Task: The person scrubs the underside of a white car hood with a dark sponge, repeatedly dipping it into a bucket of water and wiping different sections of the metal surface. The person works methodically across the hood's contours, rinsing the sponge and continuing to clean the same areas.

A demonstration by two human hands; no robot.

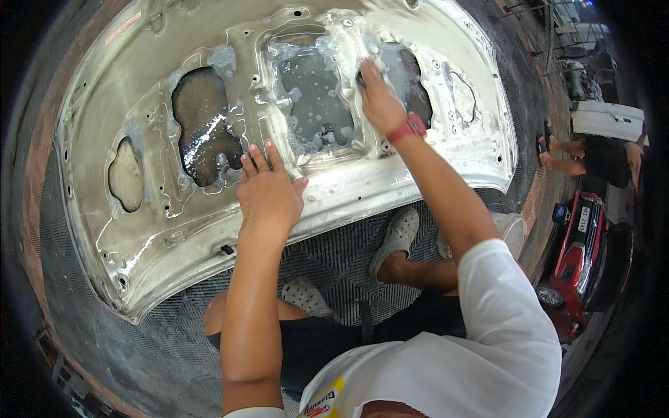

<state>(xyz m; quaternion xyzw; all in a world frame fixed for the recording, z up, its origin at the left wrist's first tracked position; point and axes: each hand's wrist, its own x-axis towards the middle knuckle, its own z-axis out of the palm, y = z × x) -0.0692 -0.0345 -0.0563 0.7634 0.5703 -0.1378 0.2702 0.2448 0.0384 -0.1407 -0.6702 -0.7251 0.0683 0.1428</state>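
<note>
One spread left hand point(270, 196) rests on the wet hood panel point(341, 182), apparently for support; right hand point(383, 104) lies farther right, fingers together, grip undetermined.

Big pale car hood point(348, 182) stretched out before me, inner side up, and it's gleaming wet! Smack in its middle I've got the central recess point(313, 87), grey inside and dotted with suds. Just left of that recess, a long dark opening point(200, 111), bright streaks glinting across it, and a foam patch point(223, 57) at its far end. Farther left of the recess, I see a small oval opening point(125, 177), beige inside. Over to the recess's right, another dark opening point(418, 104), partly hidden from me, and beyond it a narrow pale opening point(462, 97). Nearer me than the recess, the rim curves round, shining.
</note>
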